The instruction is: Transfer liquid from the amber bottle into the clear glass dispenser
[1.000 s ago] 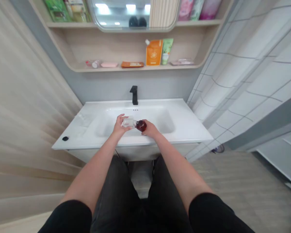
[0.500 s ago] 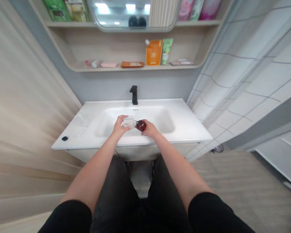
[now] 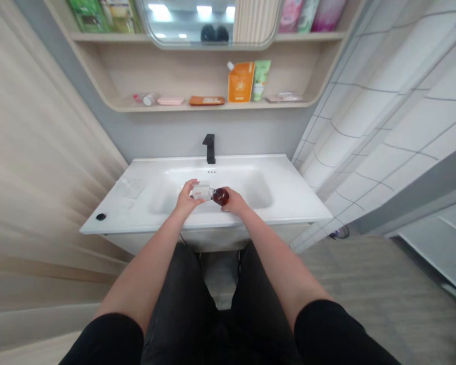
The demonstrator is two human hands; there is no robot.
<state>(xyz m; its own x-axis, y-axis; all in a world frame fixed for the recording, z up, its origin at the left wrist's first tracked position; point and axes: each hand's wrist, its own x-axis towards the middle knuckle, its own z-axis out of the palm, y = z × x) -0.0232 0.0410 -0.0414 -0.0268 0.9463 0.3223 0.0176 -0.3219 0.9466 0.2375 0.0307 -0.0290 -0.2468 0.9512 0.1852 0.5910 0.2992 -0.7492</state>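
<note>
Brown bottle (image 3: 221,196) my right hand (image 3: 234,202) is gripping; clear bottle (image 3: 201,192) my left hand (image 3: 184,199) is gripping, necks apparently meeting over the sink (image 3: 256,188). Barely anything's shifting, so I'm keeping them aligned.

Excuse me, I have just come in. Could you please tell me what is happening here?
Over the white basin, the left hand holds a clear container on its side, and the right hand holds a dark reddish-brown bottle. Their necks meet or nearly meet; whether any liquid passes between them is too small to tell. Behind the basin stands a black faucet, and a small black object lies at the counter's left end.
</note>
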